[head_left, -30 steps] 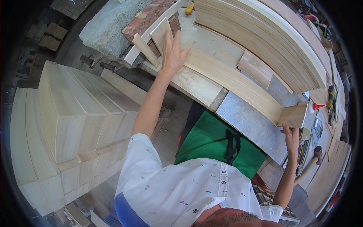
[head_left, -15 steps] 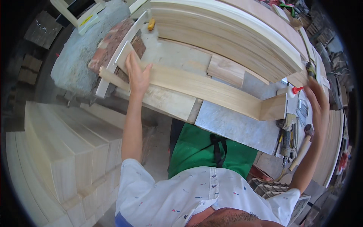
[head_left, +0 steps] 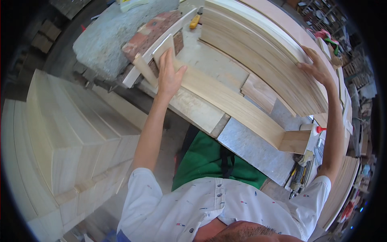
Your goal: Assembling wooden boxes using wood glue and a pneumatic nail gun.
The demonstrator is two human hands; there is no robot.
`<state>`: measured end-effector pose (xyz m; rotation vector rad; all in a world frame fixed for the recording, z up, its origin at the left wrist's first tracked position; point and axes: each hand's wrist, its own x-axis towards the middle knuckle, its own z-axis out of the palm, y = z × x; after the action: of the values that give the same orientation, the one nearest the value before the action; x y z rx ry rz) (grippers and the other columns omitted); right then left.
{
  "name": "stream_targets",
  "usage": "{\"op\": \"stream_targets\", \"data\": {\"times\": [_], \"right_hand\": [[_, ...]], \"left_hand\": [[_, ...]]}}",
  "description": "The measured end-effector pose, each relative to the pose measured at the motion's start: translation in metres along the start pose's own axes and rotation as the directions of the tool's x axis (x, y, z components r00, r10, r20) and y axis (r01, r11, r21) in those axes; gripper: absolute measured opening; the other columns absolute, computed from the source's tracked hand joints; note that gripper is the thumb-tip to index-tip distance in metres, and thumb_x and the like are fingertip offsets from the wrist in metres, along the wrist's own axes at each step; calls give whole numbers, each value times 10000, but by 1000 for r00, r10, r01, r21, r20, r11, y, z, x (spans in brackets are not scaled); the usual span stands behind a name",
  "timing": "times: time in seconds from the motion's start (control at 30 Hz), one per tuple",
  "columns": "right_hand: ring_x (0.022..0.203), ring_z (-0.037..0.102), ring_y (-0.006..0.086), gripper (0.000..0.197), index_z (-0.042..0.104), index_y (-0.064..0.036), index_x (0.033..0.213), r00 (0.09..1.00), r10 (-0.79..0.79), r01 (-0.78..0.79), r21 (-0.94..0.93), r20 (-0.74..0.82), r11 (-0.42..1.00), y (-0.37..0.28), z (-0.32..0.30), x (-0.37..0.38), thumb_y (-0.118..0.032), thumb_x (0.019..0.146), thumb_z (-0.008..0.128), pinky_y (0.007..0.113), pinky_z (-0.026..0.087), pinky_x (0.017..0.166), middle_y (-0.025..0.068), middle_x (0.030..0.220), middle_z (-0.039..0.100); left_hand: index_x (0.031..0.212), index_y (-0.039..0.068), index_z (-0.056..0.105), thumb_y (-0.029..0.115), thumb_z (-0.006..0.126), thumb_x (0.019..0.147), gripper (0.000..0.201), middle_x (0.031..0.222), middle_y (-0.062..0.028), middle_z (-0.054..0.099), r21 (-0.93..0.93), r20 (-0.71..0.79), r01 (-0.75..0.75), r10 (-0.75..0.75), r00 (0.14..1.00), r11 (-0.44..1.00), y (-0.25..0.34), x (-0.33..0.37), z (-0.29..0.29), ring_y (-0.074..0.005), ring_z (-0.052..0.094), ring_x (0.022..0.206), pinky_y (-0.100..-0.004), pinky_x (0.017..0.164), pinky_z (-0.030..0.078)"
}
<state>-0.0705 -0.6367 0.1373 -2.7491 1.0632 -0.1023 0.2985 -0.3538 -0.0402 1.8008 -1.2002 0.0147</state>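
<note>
L hand (head_left: 169,76) lies flat w/ fingers spread wide, palm down on the far-left end of a long plank (head_left: 229,105) standing on edge across the workbench (head_left: 252,151). Fingertips reach a small upright end board (head_left: 163,47) at that end of the plank; can't tell if they grip it or just press. At the plank's opp. end a short square end piece (head_left: 296,141) butts against it, forming a corner.

R hand (head_left: 318,66) is up on the tall stack of boards (head_left: 258,44) beyond the plank, fingers open and draped over the stack's top edge, resting on it, not closed round anything.

Betw. plank and stack: a loose short board (head_left: 258,90) lying flat on the bench. Just past the square end piece, a glue bottle w/ red tip (head_left: 314,129). Brick (head_left: 151,30) and grey stone slab (head_left: 107,34) sit left of the plank's far end. Yellow item (head_left: 194,21) near the stack's left end, too small to tell what. Green apron (head_left: 209,161) shows below the bench edge. Pale stacked timber blocks (head_left: 68,137) well left of the bench.
</note>
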Motion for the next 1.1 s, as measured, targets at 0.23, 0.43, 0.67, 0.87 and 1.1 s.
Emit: {"op": "stream_targets", "data": {"times": [0.23, 0.43, 0.67, 0.87, 1.1], "right_hand": [[1264, 430, 318, 739, 456, -98, 1369, 992, 102, -109, -104, -73, 989, -4, 2, -5, -399, 749, 724, 424, 322, 1092, 164, 1343, 469], [1196, 475, 277, 654, 521, -73, 1283, 984, -12, 20, 41, -179, 999, -61, -10, -62, -310, 697, 691, 377, 363, 1027, 156, 1264, 500], [1277, 417, 318, 679, 547, -104, 1294, 986, -90, 123, 246, -140, 961, -122, 39, -130, -261, 661, 737, 407, 348, 1047, 176, 1359, 427], [1283, 399, 343, 668, 568, -112, 1280, 990, -73, 99, 218, -122, 971, -133, 67, -119, -221, 648, 754, 434, 350, 1054, 179, 1361, 424], [1283, 397, 340, 653, 580, -129, 1271, 993, -78, 97, 246, -85, 964, -142, 76, -112, -184, 642, 746, 438, 361, 1050, 162, 1369, 416]], "left_hand": [[1397, -45, 287, 85, 710, 775, 763, 1381, -234, 342, 27, 13, 53, -54, 998, 998, 9, -5, 4, -376, 357, 1296, -401, 1096, 298], [1392, -45, 297, 99, 709, 782, 750, 1373, -237, 360, 36, -8, 61, -61, 998, 997, -4, -10, -1, -366, 366, 1296, -400, 1100, 301], [1378, -56, 316, 90, 692, 794, 710, 1381, -243, 356, -22, -13, 67, -67, 998, 998, 6, -14, -1, -370, 343, 1316, -389, 1107, 290], [1328, -76, 365, 101, 668, 813, 624, 1319, -247, 404, -5, 0, 77, -77, 997, 997, 3, -12, 1, -375, 385, 1272, -396, 1079, 320], [1207, -133, 415, 116, 666, 808, 533, 1168, -282, 443, -61, 32, 87, -85, 996, 994, -7, -11, 0, -423, 431, 1140, -437, 1024, 335]]}}
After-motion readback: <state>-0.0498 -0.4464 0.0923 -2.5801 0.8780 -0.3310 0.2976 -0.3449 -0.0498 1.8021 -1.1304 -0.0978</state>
